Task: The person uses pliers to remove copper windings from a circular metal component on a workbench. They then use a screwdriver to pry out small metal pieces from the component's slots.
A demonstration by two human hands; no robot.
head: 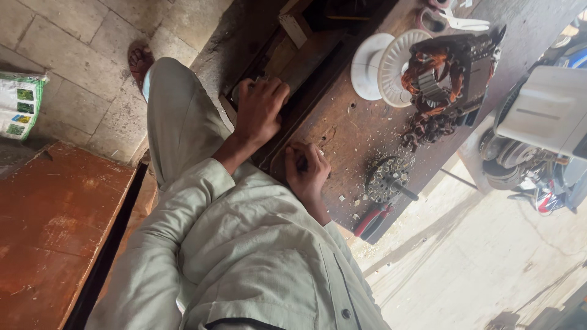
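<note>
Head view, tilted, looking down over a pale grey-green shirt front and sleeve (pixel 244 256).

Item 1: left hand (pixel 262 111), upper centre of the frame, fingers curled down over the edge of an open dark wooden drawer (pixel 287 58) under the bench; what the fingers close on cannot be told.

Item 2: right hand (pixel 307 171), centre of the frame, resting on the near edge of the worn brown wooden workbench (pixel 354 131), fingers bent together around something small and dark; the thing itself is too hidden to name.

Item 3: white plastic wire spool (pixel 382 64), upper centre-right, lying on the bench, well apart from both hands.

Item 4: dark metal motor stator with copper-coloured windings (pixel 449 67), just right of the spool and touching it.

Item 5: heap of loose dark wire coils (pixel 428 128), below the stator.

Item 6: round rotor with a short metal shaft (pixel 388 180), right of the right hand, near it but apart.

Item 7: red-handled pliers (pixel 372 220), at the lower bench edge, below the rotor.

Item 8: white-handled scissors (pixel 461 23), top of the frame.

Item 9: reddish-brown wooden board (pixel 52 232), lower left.

Item 10: white and green printed sack (pixel 19 104), far left, on the stone-paved floor (pixel 79 55).

Item 11: sandalled foot (pixel 139 61), upper left, at the end of a pale trouser leg (pixel 174 116).

Item 12: white boxy machine housing (pixel 547 107), right edge.
</note>
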